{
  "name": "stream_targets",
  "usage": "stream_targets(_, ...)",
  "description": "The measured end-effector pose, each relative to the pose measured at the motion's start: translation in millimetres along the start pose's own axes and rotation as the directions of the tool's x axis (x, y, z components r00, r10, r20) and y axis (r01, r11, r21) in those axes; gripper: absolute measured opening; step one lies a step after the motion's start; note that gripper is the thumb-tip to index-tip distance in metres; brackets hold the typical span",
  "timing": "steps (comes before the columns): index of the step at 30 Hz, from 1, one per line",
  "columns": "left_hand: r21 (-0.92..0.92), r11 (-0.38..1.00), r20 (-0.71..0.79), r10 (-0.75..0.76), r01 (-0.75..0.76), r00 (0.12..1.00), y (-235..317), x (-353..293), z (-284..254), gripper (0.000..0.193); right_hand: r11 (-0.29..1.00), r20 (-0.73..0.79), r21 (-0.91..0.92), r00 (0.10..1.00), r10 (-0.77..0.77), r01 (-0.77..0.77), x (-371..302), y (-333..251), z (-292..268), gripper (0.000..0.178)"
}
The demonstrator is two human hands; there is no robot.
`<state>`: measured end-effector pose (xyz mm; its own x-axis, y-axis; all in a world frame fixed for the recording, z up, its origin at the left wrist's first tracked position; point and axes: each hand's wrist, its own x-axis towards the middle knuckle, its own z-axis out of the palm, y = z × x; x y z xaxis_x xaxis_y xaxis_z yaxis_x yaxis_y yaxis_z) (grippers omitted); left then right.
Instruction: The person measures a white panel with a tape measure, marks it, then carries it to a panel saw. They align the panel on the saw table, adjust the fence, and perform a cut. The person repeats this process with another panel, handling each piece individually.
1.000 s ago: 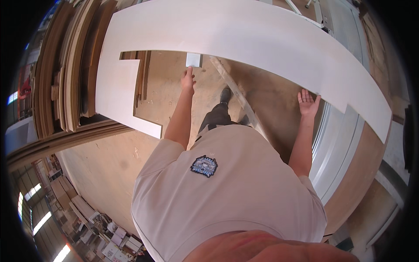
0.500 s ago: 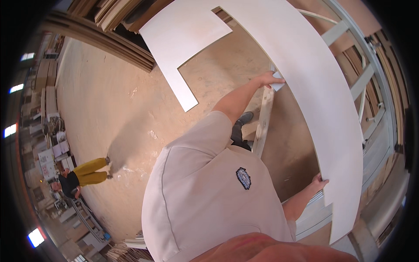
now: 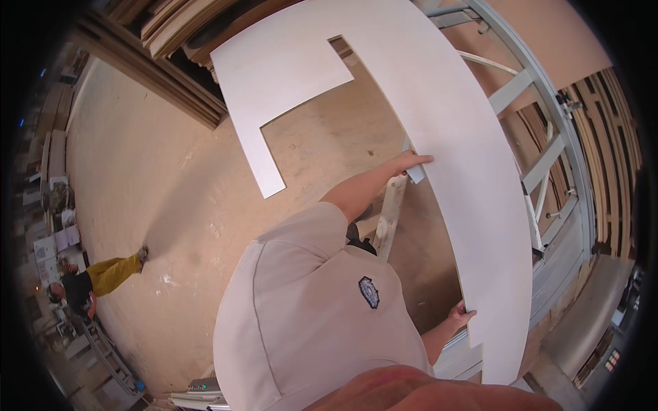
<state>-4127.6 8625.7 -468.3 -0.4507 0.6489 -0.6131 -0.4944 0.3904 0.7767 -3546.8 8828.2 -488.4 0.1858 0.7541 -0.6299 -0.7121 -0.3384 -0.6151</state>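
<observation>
A large white flat panel with an angular cutout (image 3: pixel 466 178) is held in front of the body by its inner edge, stretched from the upper left of the view down to the lower right, where a small step is cut into its edge. By the left hand (image 3: pixel 411 162) the panel is gripped about midway along this edge: the thumb side is laid over the white face, while the remaining fingers are mostly hidden. Just below that hand a small pale blue-grey rectangular piece (image 3: pixel 416 174) can be seen; whether it is held as well cannot be told. By the right hand (image 3: pixel 460 316) the same edge is gripped farther down, near the step, with the fingertips brought over the rim and the rest of the grasp concealed. Beneath the opening a pale wooden beam (image 3: pixel 391 218) is seen at a slant above the tan, dusty floor (image 3: pixel 185 219). Beyond the panel's outer edge a grey metal frame with crossbars (image 3: pixel 545 164) is shown, and brown boards stacked in layers (image 3: pixel 184 31) are seen at the upper left, next to the panel's far end. Well apart, on the left, a co-worker in a black top and mustard-yellow trousers (image 3: pixel 116 272) can be made out.
</observation>
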Motion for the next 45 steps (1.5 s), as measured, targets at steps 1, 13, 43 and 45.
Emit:
stream_targets(1,0.026,1.000,0.021,-0.010,0.009,1.000,0,1,0,0.065,0.996,-0.057,-0.034,0.995,-0.086,0.084,-3,4,-3,0.043)
stream_targets(13,-0.039,0.998,-0.070,0.054,-0.057,0.996,-31,24,15,0.057,1.000,0.007,0.018,1.000,0.014,-0.014,-16,7,-20,0.051)
stream_targets(43,-0.134,0.991,-0.343,-0.036,-0.011,0.939,-9,20,34,0.041,0.966,0.016,0.036,0.967,0.255,-0.255,-22,19,-19,0.055)
stream_targets(45,-0.114,0.993,-0.298,-0.012,-0.023,0.955,-14,23,33,0.040,0.978,-0.074,-0.018,0.976,0.204,-0.206,-15,16,-14,0.052)
